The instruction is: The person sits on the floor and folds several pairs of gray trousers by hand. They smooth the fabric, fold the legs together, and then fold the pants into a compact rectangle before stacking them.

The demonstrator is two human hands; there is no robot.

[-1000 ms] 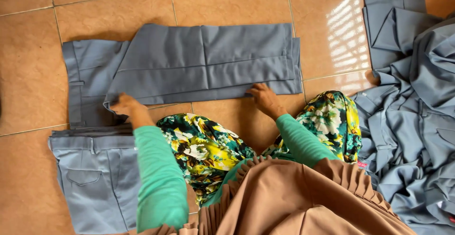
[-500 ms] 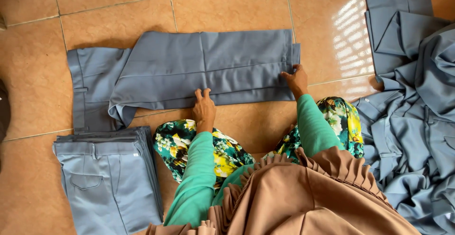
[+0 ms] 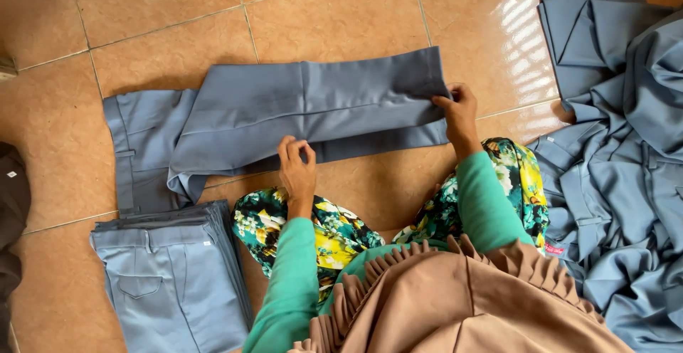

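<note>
Both hands have slid right along the grey trousers (image 3: 306, 111) since a moment ago. Now the left hand (image 3: 297, 168) pinches the near edge in the middle, and the right hand (image 3: 459, 114) grips the leg ends. These trousers lie half folded on the floor (image 3: 163, 11). A folded stack (image 3: 171, 282) sits nearby, and a loose pile (image 3: 626, 168) is on the right.
</note>
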